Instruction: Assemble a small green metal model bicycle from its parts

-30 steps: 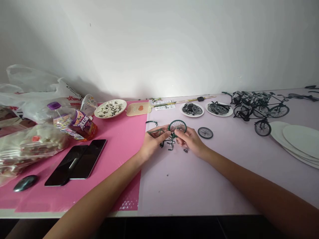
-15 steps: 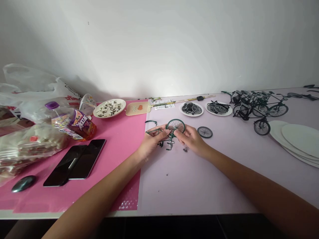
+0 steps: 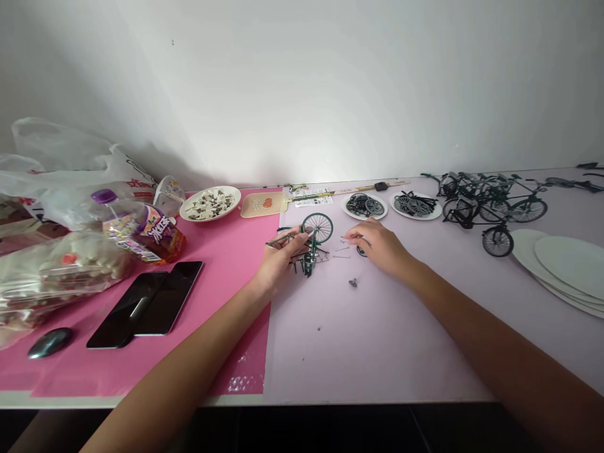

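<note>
My left hand (image 3: 282, 253) is closed around the frame of a small green model bicycle (image 3: 310, 257), turned so that its spoked wheel (image 3: 317, 228) points away from me. To the right, my right hand (image 3: 377, 242) has thumb and fingertips pinched together close to the tabletop, at a tiny thin piece too small to make out. Thin metal pins (image 3: 341, 256) lie between the two hands. A loose wheel (image 3: 362, 251) is mostly covered by my right hand. Nearer to me rests a small dark saddle-like part (image 3: 353, 283), with a tiny bit (image 3: 318, 328) farther down.
Plates of black bicycle parts (image 3: 365, 206) (image 3: 416, 206) stand at the back. Several model bicycles (image 3: 495, 204) and stacked white plates (image 3: 566, 267) are on the right. Left are a bowl of white pieces (image 3: 210, 204), a drink bottle (image 3: 141, 233), phones (image 3: 167, 299) and bags (image 3: 61, 270).
My right hand has let go of the bicycle and moved right, to the pins and over the loose wheel. My left hand has shifted slightly left with the bicycle.
</note>
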`<state>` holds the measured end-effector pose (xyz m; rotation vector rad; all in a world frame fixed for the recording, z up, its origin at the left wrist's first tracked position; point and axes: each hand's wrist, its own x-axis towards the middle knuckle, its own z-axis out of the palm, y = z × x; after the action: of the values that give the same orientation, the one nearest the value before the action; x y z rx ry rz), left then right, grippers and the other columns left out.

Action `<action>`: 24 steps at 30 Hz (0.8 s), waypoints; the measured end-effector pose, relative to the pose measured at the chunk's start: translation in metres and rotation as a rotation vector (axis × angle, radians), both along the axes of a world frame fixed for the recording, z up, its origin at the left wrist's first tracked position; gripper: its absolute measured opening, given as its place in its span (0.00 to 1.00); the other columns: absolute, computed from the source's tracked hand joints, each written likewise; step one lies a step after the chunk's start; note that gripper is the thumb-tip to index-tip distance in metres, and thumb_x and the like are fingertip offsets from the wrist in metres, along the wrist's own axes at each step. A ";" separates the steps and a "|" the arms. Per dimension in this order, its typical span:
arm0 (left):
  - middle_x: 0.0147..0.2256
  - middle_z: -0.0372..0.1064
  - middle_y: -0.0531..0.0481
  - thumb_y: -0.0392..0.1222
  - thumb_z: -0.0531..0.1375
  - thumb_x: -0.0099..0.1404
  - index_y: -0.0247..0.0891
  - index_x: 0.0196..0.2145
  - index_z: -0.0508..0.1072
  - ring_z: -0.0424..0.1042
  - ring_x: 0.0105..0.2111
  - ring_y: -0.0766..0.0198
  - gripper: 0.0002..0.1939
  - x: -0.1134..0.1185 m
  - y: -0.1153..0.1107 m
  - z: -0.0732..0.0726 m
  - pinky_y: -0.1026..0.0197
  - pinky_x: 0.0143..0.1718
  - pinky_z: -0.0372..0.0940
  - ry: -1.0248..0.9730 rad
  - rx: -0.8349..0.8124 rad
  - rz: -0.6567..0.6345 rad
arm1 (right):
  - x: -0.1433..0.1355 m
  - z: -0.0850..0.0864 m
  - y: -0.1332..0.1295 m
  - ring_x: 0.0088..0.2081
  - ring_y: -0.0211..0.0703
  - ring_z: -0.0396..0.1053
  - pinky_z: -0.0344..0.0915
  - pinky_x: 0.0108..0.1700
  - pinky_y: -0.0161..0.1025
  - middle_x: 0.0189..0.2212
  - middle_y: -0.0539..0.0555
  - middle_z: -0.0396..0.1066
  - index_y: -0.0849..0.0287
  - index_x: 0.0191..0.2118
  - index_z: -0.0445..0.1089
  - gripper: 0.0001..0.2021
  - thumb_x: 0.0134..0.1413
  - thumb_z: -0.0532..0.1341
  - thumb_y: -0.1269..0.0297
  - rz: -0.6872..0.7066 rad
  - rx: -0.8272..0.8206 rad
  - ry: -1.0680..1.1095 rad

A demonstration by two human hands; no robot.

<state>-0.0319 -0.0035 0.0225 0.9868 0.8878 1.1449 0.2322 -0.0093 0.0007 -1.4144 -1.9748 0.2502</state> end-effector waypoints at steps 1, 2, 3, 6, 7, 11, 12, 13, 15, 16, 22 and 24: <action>0.48 0.81 0.45 0.53 0.79 0.47 0.39 0.42 0.83 0.78 0.40 0.58 0.26 0.000 0.000 0.000 0.56 0.48 0.71 -0.004 0.008 -0.004 | 0.002 -0.001 0.001 0.48 0.52 0.72 0.68 0.44 0.45 0.40 0.55 0.79 0.52 0.39 0.78 0.08 0.66 0.60 0.66 -0.013 0.005 -0.006; 0.48 0.81 0.45 0.53 0.79 0.48 0.39 0.42 0.83 0.78 0.41 0.58 0.26 0.000 0.001 -0.001 0.56 0.48 0.71 -0.006 0.018 -0.008 | 0.004 -0.002 0.003 0.47 0.52 0.72 0.68 0.45 0.46 0.40 0.55 0.79 0.52 0.40 0.78 0.09 0.66 0.59 0.67 -0.012 0.012 -0.011; 0.48 0.81 0.45 0.52 0.79 0.48 0.39 0.41 0.83 0.78 0.41 0.58 0.25 0.000 0.002 -0.002 0.56 0.48 0.71 -0.004 0.029 -0.011 | 0.005 -0.004 0.004 0.48 0.53 0.72 0.69 0.46 0.47 0.40 0.55 0.79 0.52 0.40 0.78 0.09 0.65 0.59 0.68 0.008 0.018 -0.015; 0.47 0.81 0.43 0.51 0.78 0.49 0.37 0.41 0.83 0.78 0.44 0.56 0.24 0.001 0.004 -0.004 0.56 0.48 0.71 0.005 0.064 -0.003 | 0.006 -0.012 0.007 0.50 0.55 0.72 0.70 0.50 0.52 0.40 0.56 0.79 0.53 0.40 0.79 0.07 0.62 0.62 0.69 0.110 0.035 -0.022; 0.47 0.81 0.43 0.51 0.78 0.49 0.36 0.41 0.83 0.78 0.44 0.56 0.24 0.001 0.005 -0.005 0.56 0.48 0.71 0.005 0.072 0.002 | 0.006 -0.014 0.007 0.49 0.55 0.73 0.70 0.51 0.53 0.40 0.56 0.79 0.53 0.41 0.79 0.07 0.61 0.63 0.70 0.118 0.045 -0.023; 0.44 0.81 0.44 0.51 0.78 0.50 0.36 0.43 0.83 0.78 0.43 0.57 0.25 0.003 0.005 -0.008 0.56 0.48 0.71 0.003 0.074 0.002 | 0.001 -0.020 0.008 0.45 0.53 0.74 0.71 0.52 0.54 0.38 0.56 0.78 0.54 0.40 0.80 0.08 0.61 0.63 0.72 0.088 0.084 -0.052; 0.44 0.81 0.44 0.50 0.79 0.50 0.36 0.42 0.83 0.78 0.43 0.57 0.25 0.003 0.004 -0.009 0.56 0.48 0.71 0.003 0.074 -0.002 | -0.001 -0.020 0.007 0.45 0.53 0.74 0.71 0.52 0.54 0.37 0.57 0.78 0.54 0.40 0.80 0.09 0.61 0.63 0.73 0.077 0.090 -0.067; 0.44 0.81 0.44 0.50 0.79 0.50 0.36 0.42 0.83 0.78 0.43 0.57 0.24 0.004 0.003 -0.009 0.56 0.48 0.71 0.003 0.075 -0.007 | -0.002 -0.019 0.007 0.44 0.53 0.74 0.71 0.51 0.54 0.37 0.57 0.78 0.54 0.39 0.79 0.09 0.61 0.62 0.73 0.066 0.093 -0.082; 0.45 0.81 0.43 0.49 0.79 0.50 0.36 0.42 0.83 0.78 0.45 0.56 0.24 0.005 0.001 -0.009 0.57 0.48 0.71 0.000 0.075 -0.015 | -0.006 -0.018 0.006 0.44 0.53 0.73 0.70 0.50 0.53 0.37 0.57 0.78 0.55 0.40 0.78 0.10 0.62 0.61 0.75 0.053 0.091 -0.112; 0.46 0.81 0.43 0.49 0.79 0.50 0.36 0.42 0.83 0.78 0.45 0.56 0.24 0.005 0.001 -0.009 0.56 0.48 0.71 -0.001 0.075 -0.013 | -0.007 -0.017 0.006 0.44 0.54 0.73 0.70 0.49 0.52 0.37 0.58 0.78 0.55 0.40 0.77 0.10 0.62 0.60 0.75 0.053 0.089 -0.121; 0.43 0.81 0.45 0.51 0.79 0.48 0.37 0.42 0.84 0.78 0.42 0.57 0.25 0.005 0.003 -0.012 0.56 0.46 0.72 0.067 0.110 0.044 | -0.017 -0.020 0.002 0.42 0.50 0.70 0.70 0.44 0.46 0.40 0.57 0.73 0.54 0.42 0.66 0.11 0.63 0.53 0.77 0.007 0.138 0.080; 0.41 0.81 0.46 0.52 0.79 0.48 0.37 0.43 0.84 0.77 0.40 0.58 0.26 0.005 0.003 -0.012 0.56 0.44 0.72 0.096 0.126 0.048 | -0.022 -0.022 -0.001 0.39 0.46 0.70 0.70 0.42 0.44 0.39 0.54 0.70 0.52 0.44 0.63 0.09 0.64 0.53 0.75 -0.015 0.186 0.217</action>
<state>-0.0269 -0.0006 0.0103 1.1362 0.9295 1.2140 0.2106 -0.0102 -0.0212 -1.2291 -1.7617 0.1989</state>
